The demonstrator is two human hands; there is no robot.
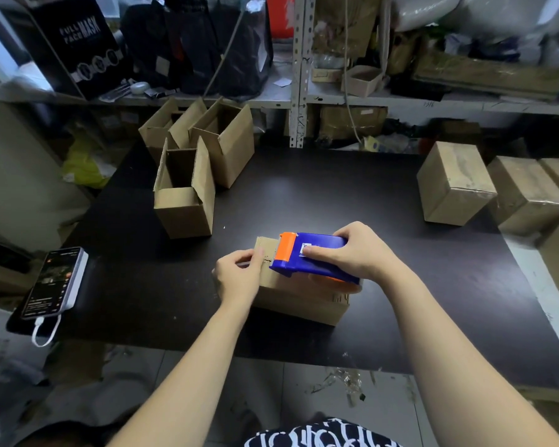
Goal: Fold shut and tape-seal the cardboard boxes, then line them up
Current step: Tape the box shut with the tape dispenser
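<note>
Small brown cardboard box point(299, 296) lies flaps folded, near front edge of dark table point(400, 204). Right hand point(360, 251) wrapped around blue-orange tape dispenser point(313, 258), pressed on box top. Left hand point(239, 275) fingers curled, pinching box's left end. Open tabletop all around; open-flap cardboard boxes point(188, 195) far left, sealed cardboard boxes point(455, 185) far right.

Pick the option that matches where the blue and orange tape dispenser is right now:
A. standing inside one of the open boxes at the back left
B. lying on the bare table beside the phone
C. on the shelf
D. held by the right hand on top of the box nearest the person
D: the right hand grips the tape dispenser on top of the near box, while the left hand steadies that box's left end.
</note>
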